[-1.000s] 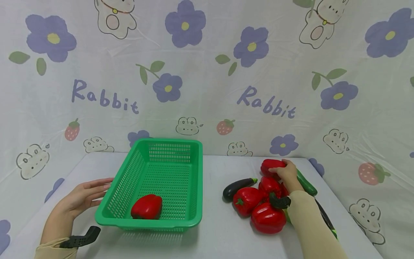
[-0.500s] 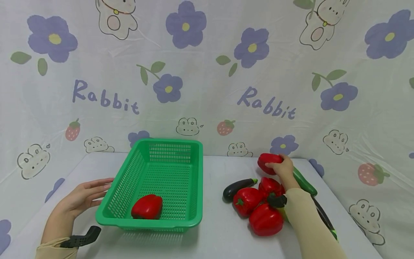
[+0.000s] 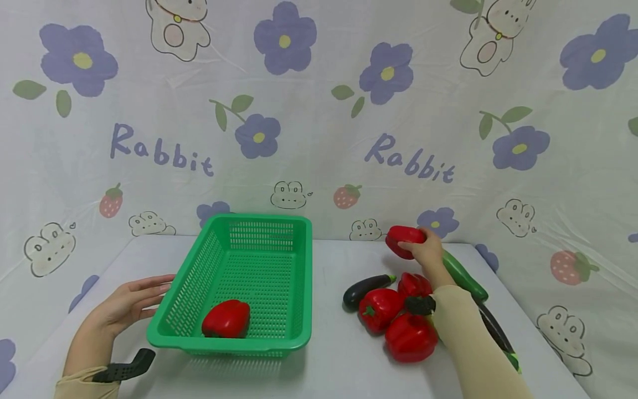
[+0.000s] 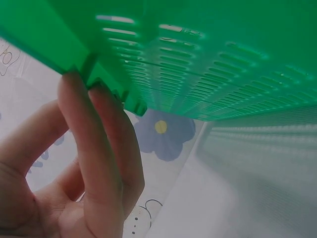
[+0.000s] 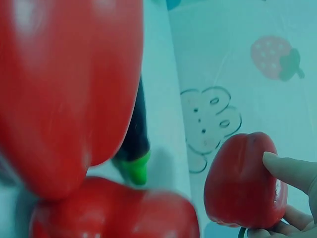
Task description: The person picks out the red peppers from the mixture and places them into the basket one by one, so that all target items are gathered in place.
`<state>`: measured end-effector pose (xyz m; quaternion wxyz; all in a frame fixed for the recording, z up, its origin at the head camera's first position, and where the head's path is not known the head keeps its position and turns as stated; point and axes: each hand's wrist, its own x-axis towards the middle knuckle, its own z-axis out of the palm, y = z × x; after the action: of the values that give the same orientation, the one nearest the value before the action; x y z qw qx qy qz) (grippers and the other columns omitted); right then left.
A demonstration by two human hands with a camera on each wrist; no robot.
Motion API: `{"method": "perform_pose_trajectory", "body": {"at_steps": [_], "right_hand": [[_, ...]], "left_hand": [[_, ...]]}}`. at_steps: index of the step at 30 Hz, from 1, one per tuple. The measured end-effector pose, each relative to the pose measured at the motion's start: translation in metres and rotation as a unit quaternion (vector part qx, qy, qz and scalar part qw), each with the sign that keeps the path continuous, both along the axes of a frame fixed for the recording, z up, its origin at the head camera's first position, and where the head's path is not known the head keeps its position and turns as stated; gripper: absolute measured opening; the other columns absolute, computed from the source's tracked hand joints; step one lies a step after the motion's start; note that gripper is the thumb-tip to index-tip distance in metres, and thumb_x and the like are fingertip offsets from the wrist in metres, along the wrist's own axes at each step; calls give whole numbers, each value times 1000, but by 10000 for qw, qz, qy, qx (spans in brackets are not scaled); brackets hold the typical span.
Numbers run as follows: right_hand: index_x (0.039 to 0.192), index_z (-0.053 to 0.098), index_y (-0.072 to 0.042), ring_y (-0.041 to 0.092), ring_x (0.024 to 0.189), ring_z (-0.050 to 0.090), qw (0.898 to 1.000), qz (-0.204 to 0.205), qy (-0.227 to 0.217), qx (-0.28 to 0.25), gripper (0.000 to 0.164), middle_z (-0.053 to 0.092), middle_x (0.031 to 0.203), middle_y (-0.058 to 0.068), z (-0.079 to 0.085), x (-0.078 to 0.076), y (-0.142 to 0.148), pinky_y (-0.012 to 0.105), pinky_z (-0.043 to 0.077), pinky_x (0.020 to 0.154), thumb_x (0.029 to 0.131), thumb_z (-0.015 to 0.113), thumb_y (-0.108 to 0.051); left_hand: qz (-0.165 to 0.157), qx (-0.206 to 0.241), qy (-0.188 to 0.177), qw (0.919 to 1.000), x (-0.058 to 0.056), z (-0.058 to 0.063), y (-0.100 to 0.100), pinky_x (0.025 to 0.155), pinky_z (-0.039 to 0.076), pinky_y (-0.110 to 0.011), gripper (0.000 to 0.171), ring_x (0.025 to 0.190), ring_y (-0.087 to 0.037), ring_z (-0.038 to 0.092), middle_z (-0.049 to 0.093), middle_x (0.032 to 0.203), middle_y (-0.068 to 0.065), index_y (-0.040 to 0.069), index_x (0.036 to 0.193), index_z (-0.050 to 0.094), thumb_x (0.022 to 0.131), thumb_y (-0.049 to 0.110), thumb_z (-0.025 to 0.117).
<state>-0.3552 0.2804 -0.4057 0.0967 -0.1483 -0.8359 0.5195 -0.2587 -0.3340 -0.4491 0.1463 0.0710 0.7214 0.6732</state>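
A pale, creased fabric backdrop (image 3: 319, 105) is hung behind a white tabletop (image 3: 344, 354), seen at six o'clock; large purple flowers (image 3: 78, 60) are printed at ten and two, a red strawberry (image 3: 111, 203) at nine.

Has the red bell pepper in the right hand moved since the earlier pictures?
Yes: in the head view, the red bell pepper in the right hand has moved up and left, closer to the middle strawberry print.

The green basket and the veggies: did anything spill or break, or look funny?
Nothing stands out. The green basket isn't tipped over, and one red pepper lies inside. The right fingers grip another pepper. The vegetables on the table lie close together, with no splits that I can see.
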Motion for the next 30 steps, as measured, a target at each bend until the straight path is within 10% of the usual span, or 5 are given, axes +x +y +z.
{"method": "perform_pose_trajectory", "body": {"at_steps": [30], "right_hand": [[152, 28, -4, 38, 140, 36, 9897, 1179, 813, -73, 77, 37, 153, 20, 34, 8, -80, 49, 40, 110, 89, 70, -10]], "left_hand": [[-26, -217, 78, 9997, 2, -1, -2, 87, 54, -29, 26, 104, 3, 64, 67, 109, 24, 34, 121, 64, 101, 21, 53]]}}
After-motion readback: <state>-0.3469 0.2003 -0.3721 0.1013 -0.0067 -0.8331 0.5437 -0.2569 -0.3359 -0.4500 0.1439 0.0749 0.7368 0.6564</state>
